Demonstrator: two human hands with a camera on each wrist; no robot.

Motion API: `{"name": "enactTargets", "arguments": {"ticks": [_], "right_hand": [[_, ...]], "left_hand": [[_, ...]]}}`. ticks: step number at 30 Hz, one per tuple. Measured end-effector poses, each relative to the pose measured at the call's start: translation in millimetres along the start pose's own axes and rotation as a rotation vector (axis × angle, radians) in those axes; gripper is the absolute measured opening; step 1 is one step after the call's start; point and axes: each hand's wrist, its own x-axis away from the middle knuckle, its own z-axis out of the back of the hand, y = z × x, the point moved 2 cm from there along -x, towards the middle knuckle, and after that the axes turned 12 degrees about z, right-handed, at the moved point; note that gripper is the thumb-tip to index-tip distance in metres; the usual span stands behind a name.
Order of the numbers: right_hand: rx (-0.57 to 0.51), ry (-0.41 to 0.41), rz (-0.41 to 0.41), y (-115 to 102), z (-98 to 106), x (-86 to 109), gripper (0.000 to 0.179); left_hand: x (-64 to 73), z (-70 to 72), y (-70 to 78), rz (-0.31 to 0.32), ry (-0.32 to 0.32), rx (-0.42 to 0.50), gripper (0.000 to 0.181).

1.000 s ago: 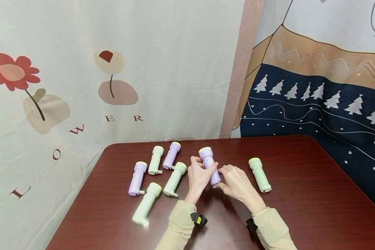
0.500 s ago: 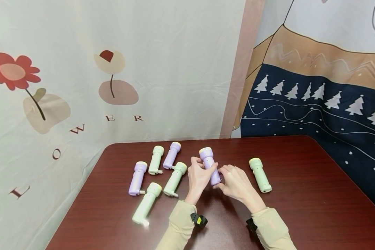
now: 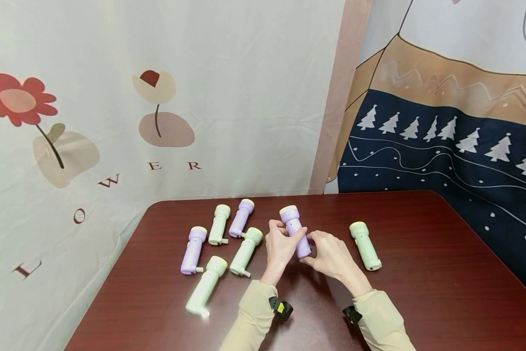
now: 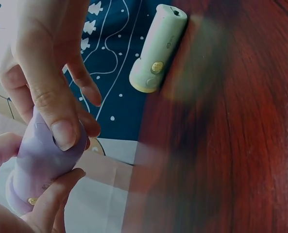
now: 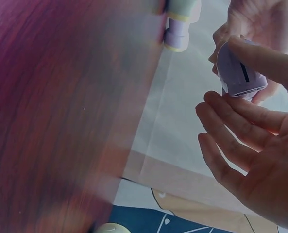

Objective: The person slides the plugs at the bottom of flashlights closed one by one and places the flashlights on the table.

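My left hand (image 3: 280, 246) grips a purple flashlight (image 3: 294, 225) round the middle of its body, tilted with its wide head away from me. At the tail end, my right hand (image 3: 333, 256) pinches it between thumb and fingers. In the left wrist view the right thumb (image 4: 63, 133) presses on the rounded tail of the flashlight (image 4: 42, 160). A dark slot shows in the tail of the flashlight (image 5: 243, 73) in the right wrist view, with the thumb over it and the other fingers spread below.
To the right lies a green flashlight (image 3: 365, 248). Several more lie on the left, among them a purple flashlight (image 3: 193, 251) and a green flashlight (image 3: 245, 253), with small prongs jutting sideways from their tails. The brown table (image 3: 420, 292) ends at a curtain (image 3: 245, 122) behind.
Both hands keep their hold on the purple flashlight, which has risen and shifted very slightly to the right. The other flashlights have not moved.
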Motion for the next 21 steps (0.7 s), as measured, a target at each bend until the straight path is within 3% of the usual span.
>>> {"name": "enactTargets", "arguments": {"ticks": [6,11,15,18,21], "right_hand": [[-0.024,-0.016,-0.011,4,-1,2.9,0.047],[-0.105,-0.05,0.016,15,4,7.6,0.044],[-0.124,-0.014,0.031,30,15,11.6,0.045],[-0.066,0.031,-0.033,45,25,14.8,0.044],[0.008,0.024,-0.144,60,35,19.7,0.045]], "left_hand": [[-1.4,-2.6,-1.7,0.001,-0.018,0.004,0.052],[-2.8,-7.0,-4.5,-0.008,-0.045,-0.001,0.051],[-1.9,-8.0,-6.7,0.002,-0.052,-0.026,0.05],[-0.9,-7.8,-8.5,0.015,-0.052,-0.05,0.051],[-0.7,-8.6,-10.5,0.024,-0.064,-0.08,0.051]]}}
